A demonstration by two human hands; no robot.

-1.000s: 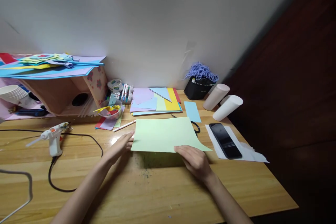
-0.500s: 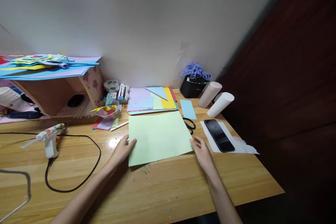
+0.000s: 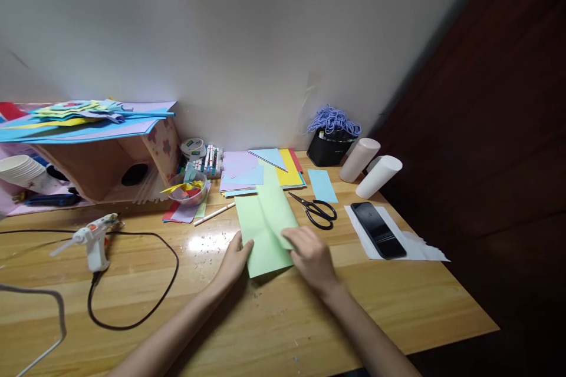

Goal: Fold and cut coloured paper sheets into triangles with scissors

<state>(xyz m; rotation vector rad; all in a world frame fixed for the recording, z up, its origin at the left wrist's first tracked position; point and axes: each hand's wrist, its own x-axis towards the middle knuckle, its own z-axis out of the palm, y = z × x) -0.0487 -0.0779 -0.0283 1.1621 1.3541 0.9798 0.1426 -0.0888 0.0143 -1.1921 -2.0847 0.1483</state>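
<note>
A pale green sheet of paper is bent over on itself from the right, in front of a stack of coloured paper. My left hand pinches its left edge, thumb on top. At the right, my right hand grips the folded-over edge of the same sheet; its fingers are slightly blurred. Black-handled scissors lie beyond my right hand, blades pointing left. A white pen-like stick rests on the table left of the sheet.
On the left are a glue gun with a looping black cord and an open box. Near the back sit a plastic bowl of scraps and markers. To the right are a phone, white rolls and a yarn-topped black holder.
My right hand has moved left, carrying the sheet's right edge over toward the left. The flat sheet is now bent double, and the scissors it partly covered show fully.
</note>
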